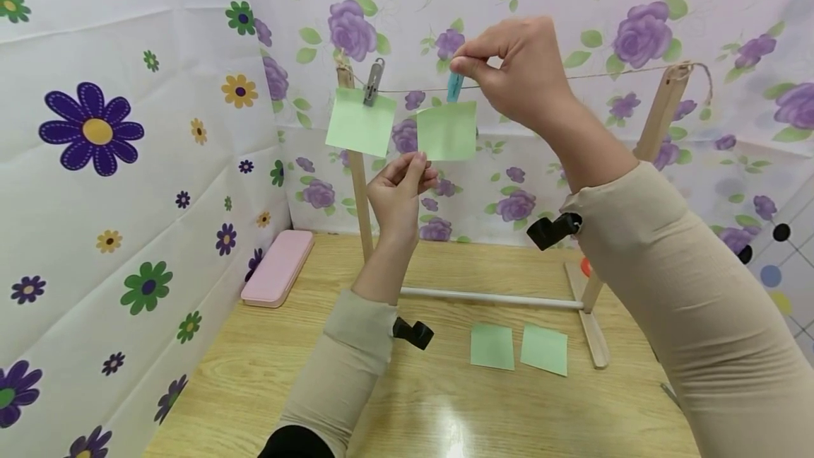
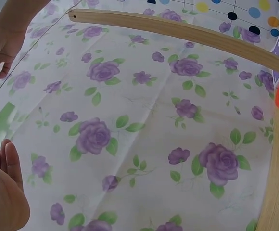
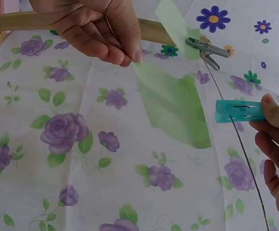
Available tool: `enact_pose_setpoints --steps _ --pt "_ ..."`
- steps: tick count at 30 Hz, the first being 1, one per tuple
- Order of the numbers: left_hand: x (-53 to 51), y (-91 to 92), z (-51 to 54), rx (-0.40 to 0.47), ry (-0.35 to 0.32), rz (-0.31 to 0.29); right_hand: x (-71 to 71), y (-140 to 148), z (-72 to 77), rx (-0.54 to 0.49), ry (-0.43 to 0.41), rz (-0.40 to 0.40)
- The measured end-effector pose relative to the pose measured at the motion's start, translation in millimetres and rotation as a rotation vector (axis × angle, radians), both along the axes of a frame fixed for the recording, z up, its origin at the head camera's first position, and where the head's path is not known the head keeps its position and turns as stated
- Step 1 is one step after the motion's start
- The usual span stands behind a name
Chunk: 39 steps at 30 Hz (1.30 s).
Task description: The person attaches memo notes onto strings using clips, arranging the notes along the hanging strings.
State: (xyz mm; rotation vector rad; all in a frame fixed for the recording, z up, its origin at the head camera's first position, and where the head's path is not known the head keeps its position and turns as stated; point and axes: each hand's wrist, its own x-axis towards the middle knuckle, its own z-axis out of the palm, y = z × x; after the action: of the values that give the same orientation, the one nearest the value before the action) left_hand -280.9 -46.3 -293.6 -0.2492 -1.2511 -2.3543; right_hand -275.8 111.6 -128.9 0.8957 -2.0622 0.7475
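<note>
Okay, held a light-green sticky note (image 1: 447,134) in left hand (image 1: 400,193), near center of head frame. Pinched it at lower-left corner between thumb and fingertips, closed down to paper thickness. With right hand (image 1: 521,66), upper center, gripped a turquoise clothespin (image 1: 454,87) by its handle end, thumb against index finger. Had clothespin pointed down across the string (image 1: 610,73), just above the note's top edge; couldn't tell its jaw opening. In right wrist view, saw a gap between clothespin and note, so not touching. Caught only parts of both at left edge of left wrist view.

Left of that in head frame, saw a gray clip (image 1: 373,83) holding a hung green note (image 1: 361,123) at the string, in front of the left wooden post (image 1: 362,203). Spotted two green notes (image 1: 492,347) flat on the wood-grain table (image 1: 439,408), lower right of center, below a white rod (image 1: 490,297). Also saw a pink case (image 1: 278,267) at left.
</note>
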Motion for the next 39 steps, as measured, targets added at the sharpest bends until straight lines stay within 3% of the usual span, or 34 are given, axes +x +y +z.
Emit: enact_pose_setpoints --steps 7,24,39 --pt "0.3 2.1 2.3 0.043 0.005 -0.013 -0.5 -2.3 -3.4 0.025 -0.006 -0.004" --pt "-1.6 0.3 1.0 0.022 0.077 -0.005 -1.6 0.3 -5.1 0.147 -0.077 -0.011" --pt "-3.2 -2.7 -0.7 -0.004 0.061 0.012 -1.0 5.0 -2.3 0.201 -0.216 -0.050"
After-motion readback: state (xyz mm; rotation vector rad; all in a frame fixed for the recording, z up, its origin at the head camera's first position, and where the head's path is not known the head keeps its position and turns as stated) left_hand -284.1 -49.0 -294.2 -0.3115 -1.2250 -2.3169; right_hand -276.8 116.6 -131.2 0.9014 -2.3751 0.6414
